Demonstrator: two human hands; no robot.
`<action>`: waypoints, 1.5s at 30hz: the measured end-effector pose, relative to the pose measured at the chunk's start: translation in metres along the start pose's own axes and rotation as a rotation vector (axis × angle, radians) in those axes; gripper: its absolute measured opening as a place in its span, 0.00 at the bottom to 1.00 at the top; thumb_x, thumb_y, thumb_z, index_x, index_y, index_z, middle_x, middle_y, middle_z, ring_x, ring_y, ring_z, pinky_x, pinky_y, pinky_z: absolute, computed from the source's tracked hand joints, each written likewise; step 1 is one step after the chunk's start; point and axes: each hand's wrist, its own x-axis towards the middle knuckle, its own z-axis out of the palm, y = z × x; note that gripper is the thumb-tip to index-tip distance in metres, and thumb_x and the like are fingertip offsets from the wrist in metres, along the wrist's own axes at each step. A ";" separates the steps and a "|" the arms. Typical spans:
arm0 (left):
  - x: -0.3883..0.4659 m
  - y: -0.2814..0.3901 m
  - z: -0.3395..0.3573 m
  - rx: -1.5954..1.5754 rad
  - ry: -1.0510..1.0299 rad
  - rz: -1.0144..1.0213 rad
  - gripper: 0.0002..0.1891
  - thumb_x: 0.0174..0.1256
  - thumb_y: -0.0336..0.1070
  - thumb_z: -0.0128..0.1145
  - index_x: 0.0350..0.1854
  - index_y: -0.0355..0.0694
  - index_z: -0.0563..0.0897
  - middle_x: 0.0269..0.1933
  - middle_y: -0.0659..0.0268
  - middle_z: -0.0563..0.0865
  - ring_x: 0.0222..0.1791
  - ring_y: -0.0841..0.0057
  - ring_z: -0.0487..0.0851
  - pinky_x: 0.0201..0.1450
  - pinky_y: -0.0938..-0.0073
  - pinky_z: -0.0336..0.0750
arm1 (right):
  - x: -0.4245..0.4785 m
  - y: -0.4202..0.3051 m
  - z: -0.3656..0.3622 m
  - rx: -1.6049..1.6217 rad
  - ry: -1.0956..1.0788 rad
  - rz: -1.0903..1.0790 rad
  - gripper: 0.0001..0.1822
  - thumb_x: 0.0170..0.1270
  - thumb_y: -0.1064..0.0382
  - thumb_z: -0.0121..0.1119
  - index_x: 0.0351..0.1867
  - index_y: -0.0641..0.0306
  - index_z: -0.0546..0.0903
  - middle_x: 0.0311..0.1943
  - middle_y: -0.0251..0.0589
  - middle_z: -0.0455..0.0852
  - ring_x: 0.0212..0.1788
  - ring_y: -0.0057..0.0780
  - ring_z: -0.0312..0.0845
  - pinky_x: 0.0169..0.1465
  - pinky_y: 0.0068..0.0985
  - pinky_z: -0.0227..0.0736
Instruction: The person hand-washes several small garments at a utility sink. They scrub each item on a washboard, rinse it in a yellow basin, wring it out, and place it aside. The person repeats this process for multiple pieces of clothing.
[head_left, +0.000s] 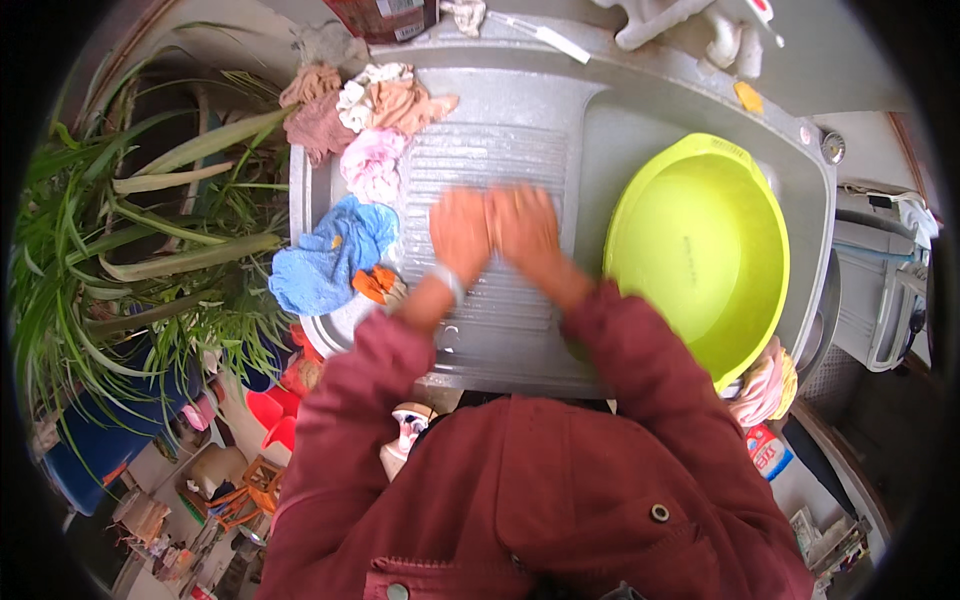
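Note:
My left hand (459, 231) and my right hand (525, 225) are side by side over the ridged washboard (487, 307) of a grey laundry sink. Both are blurred, backs up, with fingers curled under. Whatever may be beneath the fingers is hidden. Left of my hands, on the sink's edge, lie a blue towel cloth (337, 255), a pink cloth (373, 163), a peach-coloured cloth (405, 105) and a mauve cloth (321, 126). A small orange-and-white cloth (379, 284) rests near my left wrist. To the right, a lime-green plastic basin (697, 247) stands in the sink bowl.
Long-leaved green plants (150, 202) crowd the left side. A white-handled brush (551, 39) lies on the back ledge, near white pipes (675, 22). An orange-yellow piece (748, 97) sits at the back right. Pink and yellow cloths (766, 382) hang at the front right corner.

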 end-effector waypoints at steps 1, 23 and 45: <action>0.037 -0.015 0.007 0.061 -0.034 -0.100 0.11 0.69 0.40 0.48 0.29 0.41 0.76 0.34 0.54 0.78 0.40 0.55 0.75 0.41 0.55 0.66 | 0.036 -0.001 0.001 0.076 -0.086 0.142 0.11 0.65 0.60 0.52 0.43 0.63 0.78 0.32 0.48 0.81 0.40 0.47 0.76 0.43 0.40 0.66; 0.019 -0.006 -0.002 -0.084 -0.067 -0.081 0.13 0.71 0.41 0.45 0.31 0.41 0.79 0.33 0.55 0.78 0.38 0.55 0.74 0.42 0.54 0.64 | 0.015 -0.011 -0.013 -0.059 -0.270 0.310 0.14 0.67 0.55 0.50 0.31 0.63 0.75 0.28 0.51 0.82 0.32 0.47 0.78 0.39 0.44 0.70; 0.058 0.133 -0.067 -0.937 -0.026 -0.130 0.14 0.74 0.39 0.49 0.40 0.31 0.80 0.33 0.64 0.82 0.35 0.80 0.77 0.43 0.79 0.72 | -0.068 0.141 -0.166 0.842 0.213 1.105 0.18 0.63 0.53 0.57 0.39 0.69 0.83 0.37 0.50 0.86 0.39 0.40 0.80 0.49 0.36 0.73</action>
